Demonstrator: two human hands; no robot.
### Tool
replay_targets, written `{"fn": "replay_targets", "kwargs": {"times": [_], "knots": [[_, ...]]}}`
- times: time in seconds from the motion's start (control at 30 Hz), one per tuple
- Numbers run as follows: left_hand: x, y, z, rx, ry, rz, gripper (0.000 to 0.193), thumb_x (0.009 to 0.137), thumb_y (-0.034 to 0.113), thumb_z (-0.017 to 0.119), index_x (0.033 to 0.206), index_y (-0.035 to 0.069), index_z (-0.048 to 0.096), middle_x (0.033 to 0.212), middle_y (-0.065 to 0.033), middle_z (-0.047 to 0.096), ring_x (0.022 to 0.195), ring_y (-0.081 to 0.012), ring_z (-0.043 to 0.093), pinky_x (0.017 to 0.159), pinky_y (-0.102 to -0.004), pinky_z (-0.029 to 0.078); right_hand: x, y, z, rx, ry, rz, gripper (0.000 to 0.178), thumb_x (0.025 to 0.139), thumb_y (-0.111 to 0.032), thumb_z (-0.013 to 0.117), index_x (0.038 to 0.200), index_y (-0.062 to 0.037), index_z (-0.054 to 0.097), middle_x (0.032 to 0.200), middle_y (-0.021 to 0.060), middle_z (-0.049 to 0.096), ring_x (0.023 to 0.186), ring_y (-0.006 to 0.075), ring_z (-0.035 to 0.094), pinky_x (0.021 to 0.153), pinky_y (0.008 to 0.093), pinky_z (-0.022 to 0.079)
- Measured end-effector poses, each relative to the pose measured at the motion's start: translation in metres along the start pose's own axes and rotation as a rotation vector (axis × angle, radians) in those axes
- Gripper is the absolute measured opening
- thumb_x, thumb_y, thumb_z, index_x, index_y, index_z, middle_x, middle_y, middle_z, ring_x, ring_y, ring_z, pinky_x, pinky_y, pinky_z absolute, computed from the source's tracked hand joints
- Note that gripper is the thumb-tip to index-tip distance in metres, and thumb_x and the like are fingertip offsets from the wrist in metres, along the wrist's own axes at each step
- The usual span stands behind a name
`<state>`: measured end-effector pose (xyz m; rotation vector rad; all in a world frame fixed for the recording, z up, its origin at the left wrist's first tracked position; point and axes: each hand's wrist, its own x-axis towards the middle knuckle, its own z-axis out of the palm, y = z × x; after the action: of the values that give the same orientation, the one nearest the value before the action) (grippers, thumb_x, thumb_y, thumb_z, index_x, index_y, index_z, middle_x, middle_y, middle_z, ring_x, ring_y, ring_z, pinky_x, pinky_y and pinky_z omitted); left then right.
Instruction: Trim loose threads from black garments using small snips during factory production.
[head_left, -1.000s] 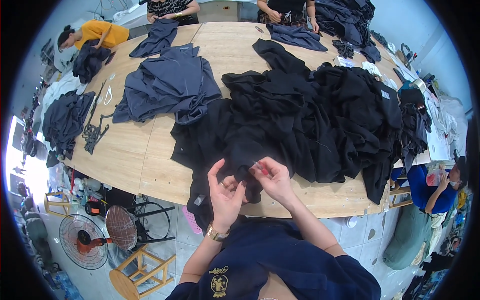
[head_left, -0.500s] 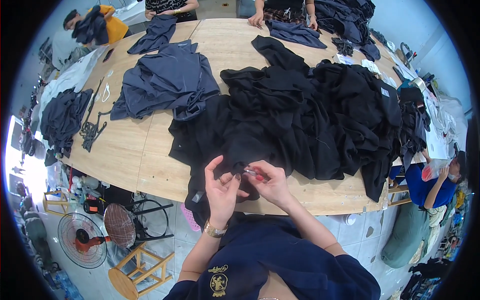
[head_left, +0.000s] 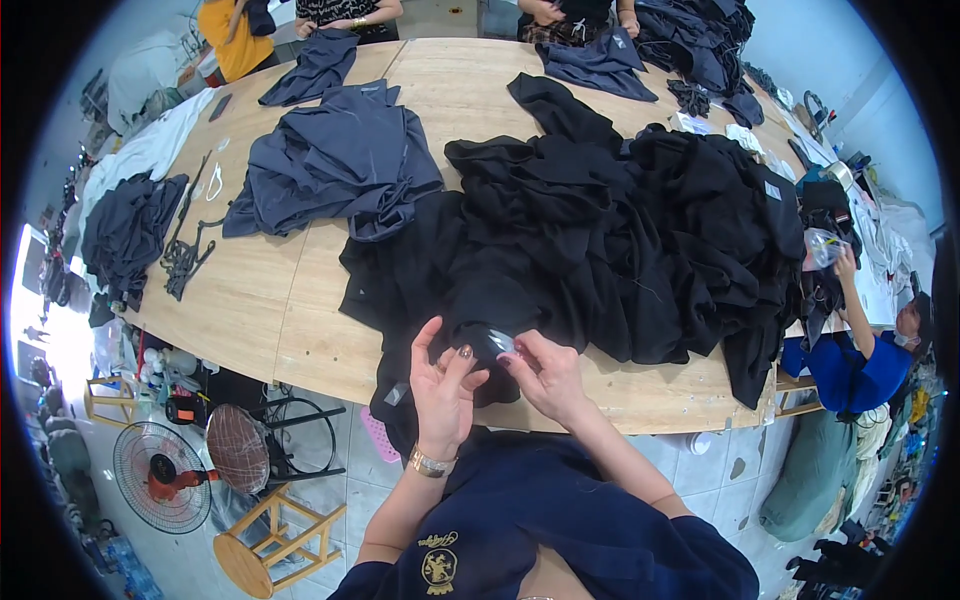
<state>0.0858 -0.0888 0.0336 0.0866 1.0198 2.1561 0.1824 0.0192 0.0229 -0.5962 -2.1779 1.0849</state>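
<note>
Black garment: the piece of dark cloth [head_left: 495,295] you are working on is lying bunched at the near edge of the surface [head_left: 330,335], just ahead of your hands and running into the larger black heap [head_left: 700,220] on the right.
Right grip: your right grip [head_left: 535,368] is clasping small metal snips [head_left: 500,341], as their shape suggests; the handle is mostly hiding in your fingers.
Snips: the pale blades are pointing up and left, over the dark cloth; whether they are biting thread or fabric, you cannot tell from here.
Left grip: your left grip [head_left: 445,385] is hovering beside the blades, index finger rising, thumb standing out, lower fingers curling; whether they are pinching any cloth, you cannot tell.
Done: no cut result is showing; black on black is hiding any finished spot.
Left on this garment: judging by the blades at the cloth, you are probably mid-piece, with this spot not yet finished.
Left in the black heap: many folds are lying loose and unfolded; nothing is marking handled pieces from unhandled ones.
Grey-blue heap: another crumpled heap [head_left: 335,165] is lying ahead on your left, apart from both hands; its status is remaining unclear.
</note>
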Motion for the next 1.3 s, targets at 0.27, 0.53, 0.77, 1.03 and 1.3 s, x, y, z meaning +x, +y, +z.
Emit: {"fn": "replay_targets", "kwargs": {"times": [0.27,0.53,0.77,1.03,1.3], "knots": [[-0.001,-0.002,-0.002,0.041,-0.041,0.007,0.052,0.087,-0.002,0.055,0.133,0.008,0.032,0.078,0.0003,0.055,0.071,-0.0040,0.057,0.053,-0.0165,0.051,0.004,0.003,0.002,-0.194,0.008,-0.207,0.027,0.078,-0.028,0.070,0.080,-0.0043,0.056,0.065,0.0059,0.057,0.049,0.0222,0.056,0.043,0.0293,0.041],[0.000,-0.005,-0.003,0.036,-0.029,0.038,0.055,0.084,-0.005,0.058,0.131,0.008,0.034,0.085,-0.0054,0.062,0.067,-0.0075,0.060,0.052,-0.0188,0.053,0.006,0.004,0.003,-0.258,0.026,-0.238,0.026,0.078,-0.027,0.069,0.077,-0.0047,0.055,0.064,0.0055,0.056,0.049,0.0219,0.056,0.043,0.0292,0.041],[0.000,-0.002,-0.005,-0.011,-0.009,-0.019,0.055,0.085,-0.002,0.058,0.133,0.010,0.033,0.085,-0.0031,0.060,0.071,-0.0063,0.059,0.052,-0.0184,0.052,0.005,0.001,-0.002,-0.180,0.049,-0.160,0.023,0.075,-0.019,0.072,0.076,-0.0025,0.057,0.064,0.0088,0.058,0.051,0.0235,0.058,0.046,0.0288,0.043],[-0.001,-0.002,-0.006,-0.093,-0.025,-0.069,0.055,0.086,-0.001,0.057,0.134,0.011,0.032,0.085,-0.0020,0.058,0.074,-0.0060,0.057,0.052,-0.0170,0.050,0.001,0.005,0.002,-0.178,0.007,-0.206,0.026,0.078,-0.027,0.070,0.078,-0.0049,0.056,0.062,0.0057,0.057,0.048,0.0219,0.055,0.044,0.0289,0.041],[0.004,0.007,-0.021,0.041,0.069,0.027,0.040,0.086,0.004,0.058,0.123,0.009,0.043,0.084,0.0030,0.049,0.070,-0.0033,0.050,0.049,-0.0186,0.047,0.007,0.050,0.000,0.472,0.213,0.383,0.024,0.090,-0.022,0.058,0.083,-0.0013,0.047,0.061,0.0003,0.042,0.058,0.0058,0.039,0.050,0.0243,0.034]]}}
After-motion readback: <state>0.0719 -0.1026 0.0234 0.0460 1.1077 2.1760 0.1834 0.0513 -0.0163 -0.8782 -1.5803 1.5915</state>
